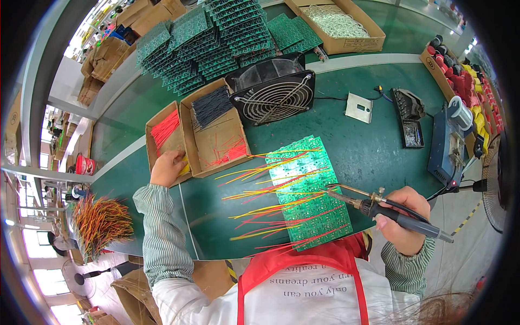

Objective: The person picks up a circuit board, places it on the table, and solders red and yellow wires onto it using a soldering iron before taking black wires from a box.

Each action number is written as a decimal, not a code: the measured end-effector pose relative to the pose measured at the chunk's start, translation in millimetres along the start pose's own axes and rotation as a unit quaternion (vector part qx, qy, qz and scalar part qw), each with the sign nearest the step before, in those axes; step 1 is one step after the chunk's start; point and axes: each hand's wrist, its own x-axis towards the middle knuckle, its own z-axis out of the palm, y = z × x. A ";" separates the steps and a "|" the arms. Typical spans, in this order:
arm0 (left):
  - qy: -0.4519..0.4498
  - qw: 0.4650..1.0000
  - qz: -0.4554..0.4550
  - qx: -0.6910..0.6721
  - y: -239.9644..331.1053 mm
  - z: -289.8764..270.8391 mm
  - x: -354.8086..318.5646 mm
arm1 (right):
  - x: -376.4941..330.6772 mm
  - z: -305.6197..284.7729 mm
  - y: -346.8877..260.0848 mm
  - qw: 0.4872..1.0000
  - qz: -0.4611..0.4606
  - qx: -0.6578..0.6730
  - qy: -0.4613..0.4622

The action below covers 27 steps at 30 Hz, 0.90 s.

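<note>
My left hand [168,168] reaches into the near end of a narrow cardboard box [154,142], its fingers bent together on short yellow wires [185,166]; the fingertips are partly hidden. In my right hand [405,219] is a soldering iron [414,225] with a solder feed tube fixed along it. Its tip points left, over the right part of a green circuit board panel [319,216]. Red and yellow wires [252,195] stick out in rows from the panel toward the left. Red wires [164,130] fill the far part of the narrow box.
A wider box [218,130] holds black and red wires, beside a black fan [276,92]. Stacked circuit boards [208,43] stand behind. To the right are a blue soldering station [447,146], a solder spool [460,114] and a black tray [410,119]. A wire bundle [102,223] lies left.
</note>
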 end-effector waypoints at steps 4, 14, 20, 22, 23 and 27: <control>-0.032 0.999 0.027 0.009 -7.1 -3.2 7.9 | 0.3 2.4 0.0 1.000 0.008 -0.015 0.011; 0.044 0.997 0.024 -0.061 -5.8 -11.6 5.5 | 8.0 5.2 -0.4 1.000 0.026 -0.004 0.001; 0.088 0.995 0.022 -0.045 -3.4 -15.6 3.0 | 5.7 3.4 0.5 0.999 0.032 -0.001 0.002; 0.089 0.995 0.024 -0.031 -2.1 -16.1 2.8 | 4.4 2.6 0.1 0.999 0.036 0.002 0.006; 0.088 0.995 0.026 -0.031 -0.6 -15.5 3.5 | 3.6 1.9 -0.3 0.999 0.037 0.002 0.007; 0.150 0.984 0.097 -0.013 0.6 -17.5 2.7 | -0.6 -1.8 2.2 1.000 0.028 -0.002 0.008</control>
